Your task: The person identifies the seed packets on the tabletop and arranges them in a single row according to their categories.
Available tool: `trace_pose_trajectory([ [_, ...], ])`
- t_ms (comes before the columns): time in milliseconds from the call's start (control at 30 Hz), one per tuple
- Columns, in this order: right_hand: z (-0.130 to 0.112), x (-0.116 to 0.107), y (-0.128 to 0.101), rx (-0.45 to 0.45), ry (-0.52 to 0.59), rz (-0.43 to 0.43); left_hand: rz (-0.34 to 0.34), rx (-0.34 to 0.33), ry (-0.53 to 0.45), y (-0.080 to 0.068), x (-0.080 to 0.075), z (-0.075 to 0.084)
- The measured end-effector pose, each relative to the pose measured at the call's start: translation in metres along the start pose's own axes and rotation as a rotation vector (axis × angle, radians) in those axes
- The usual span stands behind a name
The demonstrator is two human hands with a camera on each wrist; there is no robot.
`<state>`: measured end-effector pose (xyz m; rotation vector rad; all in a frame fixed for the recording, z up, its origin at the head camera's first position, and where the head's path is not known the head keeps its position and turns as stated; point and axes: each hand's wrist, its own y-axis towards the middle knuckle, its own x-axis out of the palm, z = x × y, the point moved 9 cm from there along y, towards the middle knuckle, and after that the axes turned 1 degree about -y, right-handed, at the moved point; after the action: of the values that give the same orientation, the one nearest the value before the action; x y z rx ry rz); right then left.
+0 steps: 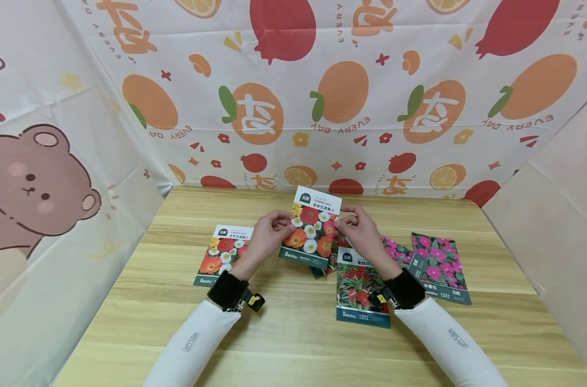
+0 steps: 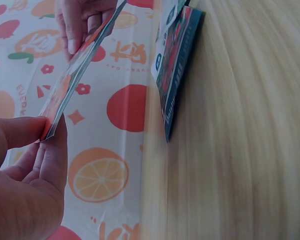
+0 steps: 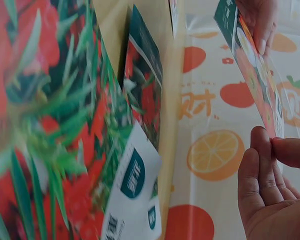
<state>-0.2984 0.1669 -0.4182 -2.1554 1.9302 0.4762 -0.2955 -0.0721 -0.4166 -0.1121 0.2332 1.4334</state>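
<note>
I see both hands pinching one glossy seed packet printed with orange, red and white flowers (image 1: 310, 232), lifted above the wooden tabletop (image 1: 293, 333): left hand (image 1: 266, 236) on its left edge, right hand (image 1: 360, 230) on its right. I'd keep the pinch light and even at the edges, so the packet stays flat, clear of the red-flowered packet (image 1: 362, 287) lying below.

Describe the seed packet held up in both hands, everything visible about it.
The held seed packet is a flat, glossy rectangular pouch with a white header band bearing a dark logo, a photo of red, orange and white flowers, and a teal strip at the bottom. It is raised off the wooden table, tilted slightly, its printed face toward the head camera. The left hand pinches its left edge and the right hand pinches its right edge.
</note>
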Motion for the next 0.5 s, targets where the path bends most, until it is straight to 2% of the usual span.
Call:
trace_pose_trajectory([
  [200,0.002,0.011,-0.001,0.058,0.029,-0.035,-0.004,-0.028,0.024,0.0,-0.008,-0.009],
  [500,0.011,0.028,0.0,0.104,0.046,-0.063,-0.074,-0.049,0.155,-0.004,-0.023,-0.014],
])
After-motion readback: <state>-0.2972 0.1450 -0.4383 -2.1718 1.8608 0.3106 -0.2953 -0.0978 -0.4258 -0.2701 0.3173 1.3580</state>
